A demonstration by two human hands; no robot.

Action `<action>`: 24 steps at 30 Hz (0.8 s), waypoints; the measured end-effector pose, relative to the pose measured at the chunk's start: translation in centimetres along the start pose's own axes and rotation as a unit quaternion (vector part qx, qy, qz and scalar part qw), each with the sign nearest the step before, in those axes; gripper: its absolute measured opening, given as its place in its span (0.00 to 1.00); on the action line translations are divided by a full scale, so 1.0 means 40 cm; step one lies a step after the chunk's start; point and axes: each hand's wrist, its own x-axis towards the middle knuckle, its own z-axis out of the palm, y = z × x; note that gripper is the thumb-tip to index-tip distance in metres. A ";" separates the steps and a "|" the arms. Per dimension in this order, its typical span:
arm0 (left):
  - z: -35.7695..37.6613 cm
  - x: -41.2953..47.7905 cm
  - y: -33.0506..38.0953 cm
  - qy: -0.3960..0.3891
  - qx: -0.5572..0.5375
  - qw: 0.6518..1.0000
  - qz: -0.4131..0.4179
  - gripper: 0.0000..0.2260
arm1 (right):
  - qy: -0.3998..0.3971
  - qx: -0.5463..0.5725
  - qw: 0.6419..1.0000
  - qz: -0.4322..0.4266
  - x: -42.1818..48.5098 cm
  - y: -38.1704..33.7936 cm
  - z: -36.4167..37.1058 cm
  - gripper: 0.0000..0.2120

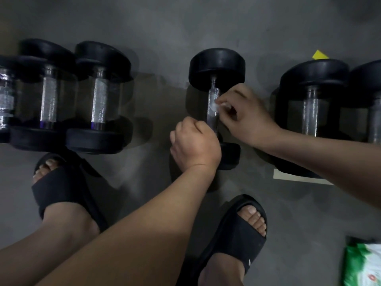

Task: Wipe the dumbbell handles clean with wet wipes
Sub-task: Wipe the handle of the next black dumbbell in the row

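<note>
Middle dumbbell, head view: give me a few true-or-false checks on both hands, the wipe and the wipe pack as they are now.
1. The right hand pinches a white wipe against the handle of the middle dumbbell. True.
2. The left hand lies flat on the floor. False: its fingers are curled round the near end of the handle.
3. A green wipe pack lies at lower right, beyond both hands. True.
4. The middle dumbbell touches the left dumbbells. False: bare floor separates them.
</note>
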 end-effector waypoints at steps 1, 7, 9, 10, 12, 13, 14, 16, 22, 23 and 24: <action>0.000 0.001 0.000 0.000 0.000 1.000 0.001 0.08 | -0.007 -0.003 1.000 -0.029 -0.005 0.001 -0.003 0.08; 0.004 0.004 -0.004 0.006 0.004 1.000 0.006 0.08 | -0.054 -0.151 0.985 -0.062 0.037 0.005 -0.021 0.15; 0.006 0.005 -0.006 0.009 0.001 1.000 0.007 0.09 | -0.070 -0.180 0.980 -0.056 0.065 0.000 -0.024 0.19; 0.007 0.006 -0.008 0.011 -0.001 1.000 0.007 0.09 | -0.069 -0.184 0.979 -0.052 0.074 0.000 -0.020 0.18; 0.008 0.009 -0.010 0.015 -0.003 1.000 0.008 0.10 | -0.066 -0.165 0.984 -0.018 0.072 -0.001 -0.016 0.15; 0.008 0.010 -0.012 0.017 -0.003 1.000 0.009 0.11 | -0.057 -0.142 0.988 -0.018 0.059 -0.001 -0.010 0.12; 0.008 0.011 -0.015 0.017 -0.005 1.000 0.011 0.11 | -0.058 -0.114 0.991 -0.036 0.040 0.000 -0.011 0.10; 0.008 0.013 -0.019 0.018 -0.008 1.000 0.018 0.11 | -0.110 -0.044 0.987 -0.112 -0.002 0.009 -0.023 0.07; 0.005 0.001 -0.007 0.002 -0.003 1.000 0.000 0.13 | -0.187 0.003 0.980 -0.074 -0.021 -0.010 -0.058 0.06; 0.002 -0.001 -0.005 -0.006 -0.004 1.000 -0.007 0.13 | -0.159 0.015 0.986 -0.047 -0.013 -0.021 -0.062 0.06; -0.001 -0.002 -0.002 -0.021 -0.008 1.000 -0.013 0.13 | -0.130 0.020 0.991 -0.021 -0.005 -0.034 -0.072 0.06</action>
